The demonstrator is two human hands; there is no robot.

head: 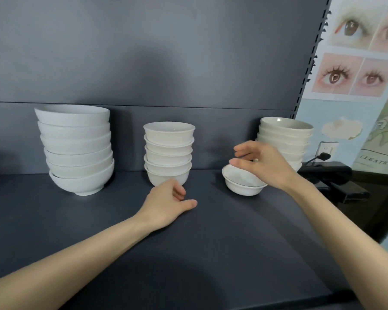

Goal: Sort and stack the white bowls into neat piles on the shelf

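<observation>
Now three nested piles: ten o'clock pile [76,148], noon pile [168,153], two o'clock pile [287,135]. My right hand [264,164] hovers open above a lone bowl [240,186]; my left hand [166,202] lies relaxed, empty, on the grey shelf [233,242].

soft dim light, round shadow on the shelf [233,242], wide-angle edge curvature

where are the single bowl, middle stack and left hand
single bowl [241,188]: head view, front wall
middle stack [168,155]: head view, third bowl's wall
left hand [166,203]: head view, back of hand
</observation>
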